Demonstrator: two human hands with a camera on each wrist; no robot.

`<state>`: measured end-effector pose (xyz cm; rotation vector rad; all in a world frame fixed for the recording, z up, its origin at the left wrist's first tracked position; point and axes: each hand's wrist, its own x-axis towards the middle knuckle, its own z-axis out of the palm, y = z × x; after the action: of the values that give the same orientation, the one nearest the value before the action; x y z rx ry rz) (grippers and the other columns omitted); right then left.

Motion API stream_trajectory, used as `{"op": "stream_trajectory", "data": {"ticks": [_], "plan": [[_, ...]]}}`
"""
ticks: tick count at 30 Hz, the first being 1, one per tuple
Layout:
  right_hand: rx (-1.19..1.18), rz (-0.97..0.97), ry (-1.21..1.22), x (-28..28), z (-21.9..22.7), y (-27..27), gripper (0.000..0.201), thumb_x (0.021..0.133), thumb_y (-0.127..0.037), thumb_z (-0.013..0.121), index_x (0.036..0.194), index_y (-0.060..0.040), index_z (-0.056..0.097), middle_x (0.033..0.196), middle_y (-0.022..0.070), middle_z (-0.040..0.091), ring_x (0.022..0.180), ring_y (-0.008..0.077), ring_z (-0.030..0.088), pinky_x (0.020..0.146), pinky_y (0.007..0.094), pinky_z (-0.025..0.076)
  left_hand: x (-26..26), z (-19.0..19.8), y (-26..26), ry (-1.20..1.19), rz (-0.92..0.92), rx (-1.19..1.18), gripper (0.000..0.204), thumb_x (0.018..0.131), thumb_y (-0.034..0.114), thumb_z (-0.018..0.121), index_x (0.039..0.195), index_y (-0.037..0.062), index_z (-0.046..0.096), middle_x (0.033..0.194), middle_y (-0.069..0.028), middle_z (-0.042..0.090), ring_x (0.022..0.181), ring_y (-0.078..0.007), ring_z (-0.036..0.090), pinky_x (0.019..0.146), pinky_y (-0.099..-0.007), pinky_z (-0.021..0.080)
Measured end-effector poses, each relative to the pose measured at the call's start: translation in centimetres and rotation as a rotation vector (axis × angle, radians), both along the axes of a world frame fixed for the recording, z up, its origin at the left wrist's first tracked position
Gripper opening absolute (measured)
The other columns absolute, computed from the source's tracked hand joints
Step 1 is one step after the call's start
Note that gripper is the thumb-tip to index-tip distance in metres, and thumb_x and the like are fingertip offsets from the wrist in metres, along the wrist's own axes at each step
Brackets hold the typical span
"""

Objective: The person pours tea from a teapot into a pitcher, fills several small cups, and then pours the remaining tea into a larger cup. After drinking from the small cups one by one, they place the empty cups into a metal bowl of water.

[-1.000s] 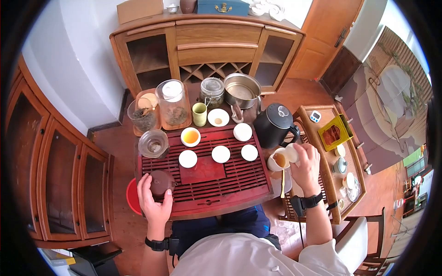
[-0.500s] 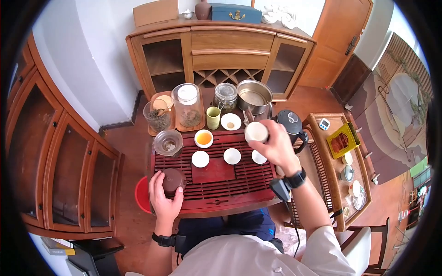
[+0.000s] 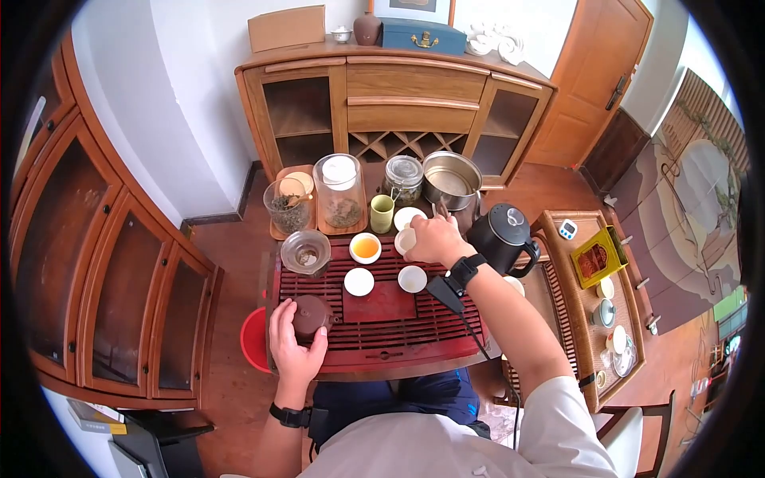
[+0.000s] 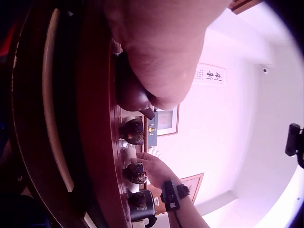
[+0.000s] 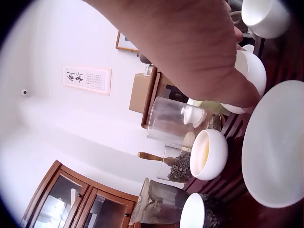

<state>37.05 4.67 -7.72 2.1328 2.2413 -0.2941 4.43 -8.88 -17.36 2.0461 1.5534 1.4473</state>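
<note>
My left hand (image 3: 295, 350) lies around a brown clay teapot (image 3: 312, 316) on the left part of the red slatted tea tray (image 3: 374, 358), fingers on one side and thumb on the other. Toward the tray's back, my right hand (image 3: 437, 240) holds a small white teacup (image 5: 254, 71), thumb at its rim. Just left of it stands a white cup of amber tea (image 3: 366, 248). Two more teacups, one at left (image 3: 359, 281) and one in the middle (image 3: 412, 279), stand nearer me. The left wrist view shows a dark patterned cup (image 4: 134, 131) beyond the teapot spout.
A glass bowl (image 3: 305, 253) stands at the tray's left back corner. Behind are tea jars (image 3: 343, 199), a green bamboo cup (image 3: 382, 213), a white dish (image 3: 409, 218) and a steel pot (image 3: 452, 180). A black kettle (image 3: 508, 235) and side table (image 3: 550, 319) flank the right.
My right hand has come left from a tilted white cup over a vessel beside the tray, to the tray's back near the tea-filled cup. My left hand has stayed at the teapot.
</note>
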Motion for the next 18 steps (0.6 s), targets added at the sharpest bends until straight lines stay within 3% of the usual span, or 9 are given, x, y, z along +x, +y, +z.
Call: {"op": "stream_trajectory", "data": {"ticks": [5, 8, 11, 18], "plan": [[0.095, -0.028, 0.063, -1.1, 1.4, 0.1, 0.065, 0.077, -0.047, 0.082, 0.121, -0.0017, 0.069, 0.115, 0.0203, 0.076, 0.121, 0.0404, 0.066, 0.117, 0.0538, 0.039, 0.0, 0.1, -0.1, 0.002, 0.004, 0.001, 0.067, 0.076, 0.012, 0.082, 0.138, -0.0007, 0.058, 0.14, -0.0233, 0.059, 0.128, -0.043, 0.059, 0.109, -0.0513, 0.049], [0.156, 0.063, 0.09, -3.1, 1.9, 0.4, 0.06, 0.078, -0.044, 0.082, 0.121, -0.0055, 0.069, 0.115, 0.0181, 0.077, 0.119, 0.0405, 0.067, 0.114, 0.0557, 0.042, 0.0, 0.0, 0.0, 0.004, 0.002, -0.001, 0.067, 0.076, 0.012, 0.082, 0.138, -0.0008, 0.058, 0.14, -0.0234, 0.059, 0.128, -0.0432, 0.059, 0.109, -0.0514, 0.049], [0.025, 0.251, 0.057, -4.7, 0.8, 1.1, 0.058, 0.076, -0.034, 0.086, 0.124, -0.0082, 0.068, 0.115, 0.0161, 0.077, 0.119, 0.0399, 0.068, 0.11, 0.0567, 0.046, 0.0, -0.1, 0.0, -0.002, -0.001, 0.002, 0.067, 0.076, 0.012, 0.082, 0.138, -0.001, 0.058, 0.14, -0.0234, 0.059, 0.127, -0.0435, 0.059, 0.109, -0.0515, 0.049], [-0.024, 0.259, 0.029, -6.5, -0.8, 2.0, 0.061, 0.073, -0.033, 0.089, 0.124, -0.0084, 0.067, 0.114, 0.018, 0.077, 0.121, 0.0392, 0.068, 0.109, 0.0539, 0.047, 0.0, -0.1, 0.0, 0.016, 0.002, 0.01, 0.067, 0.076, 0.013, 0.081, 0.137, -0.0015, 0.058, 0.139, -0.0237, 0.059, 0.127, -0.0437, 0.059, 0.109, -0.0519, 0.049]]}}
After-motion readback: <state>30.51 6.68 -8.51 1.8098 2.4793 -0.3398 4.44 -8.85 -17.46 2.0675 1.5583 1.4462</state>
